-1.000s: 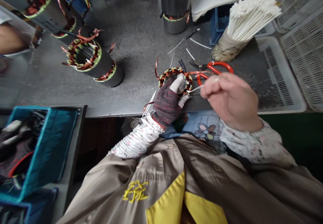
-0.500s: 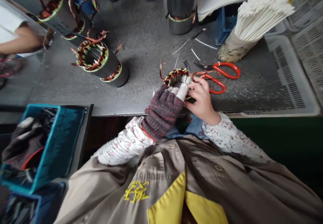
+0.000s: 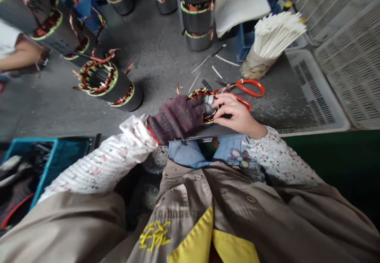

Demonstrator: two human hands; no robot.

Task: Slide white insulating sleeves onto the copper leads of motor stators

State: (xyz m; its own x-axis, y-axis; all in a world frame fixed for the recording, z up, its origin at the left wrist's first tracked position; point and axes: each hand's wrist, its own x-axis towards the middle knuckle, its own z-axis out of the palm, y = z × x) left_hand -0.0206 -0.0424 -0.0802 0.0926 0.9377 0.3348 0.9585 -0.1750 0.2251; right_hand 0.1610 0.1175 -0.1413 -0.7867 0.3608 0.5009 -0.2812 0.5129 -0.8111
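A small motor stator [image 3: 208, 118] with copper windings and a yellow-green rim stands near the bench's front edge, its bore facing up. My left hand [image 3: 178, 116], in a dark knitted glove, is wrapped over its left side; the fingertips are blurred and partly hidden. On the right rim, my bare right hand [image 3: 234, 112] has its thumb and bent fingers closed on the winding edge. Copper leads run from the stator toward red-handled scissors [image 3: 257, 89], which lie just behind my right hand. Cut white sleeving pieces [image 3: 216, 72] and a short black one [image 3: 206, 84] are beside it.
Stators stand at left [image 3: 123, 91] and in a stack at the back [image 3: 198, 21]. A bundle of white sleeves [image 3: 274, 37] stands in a holder, near perforated plastic crates [image 3: 323, 93]. A teal bin [image 3: 55, 160] sits lower left. Another person's arm [image 3: 22, 55] shows far left.
My left hand has moved left and flattened over the stator's left side, its pale fingertips no longer showing. My right hand stays at the right rim. The whole view has shifted.
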